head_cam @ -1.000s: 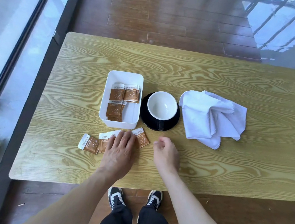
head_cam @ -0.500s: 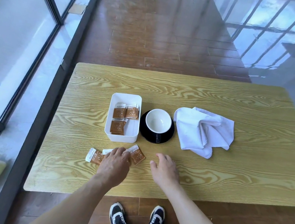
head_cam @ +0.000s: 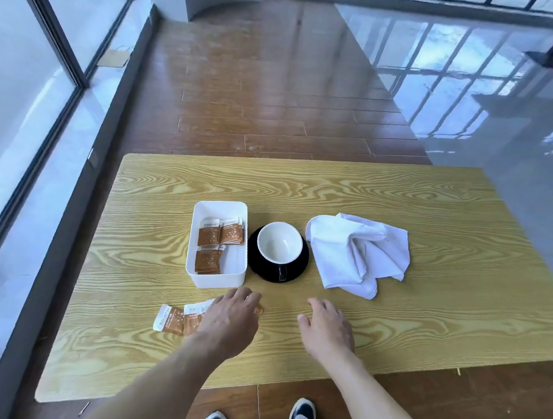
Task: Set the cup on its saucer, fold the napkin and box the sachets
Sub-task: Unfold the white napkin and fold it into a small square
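Note:
A white-lined cup stands on a black saucer in the middle of the wooden table. To its left is a white box with several brown sachets inside. Loose sachets lie on the table in front of the box. My left hand lies flat over some of them, fingers pressing a sachet that is mostly hidden. My right hand rests open on the table beside it. A crumpled white napkin lies right of the saucer.
The table's near edge runs just above my shoes. A glass wall with dark frames stands along the left, with wooden flooring beyond the table and railings at the far back.
The camera has tilted up, so the table sits lower in view. My left hand has stayed over the loose sachets; my right hand has opened and spread slightly on the table.

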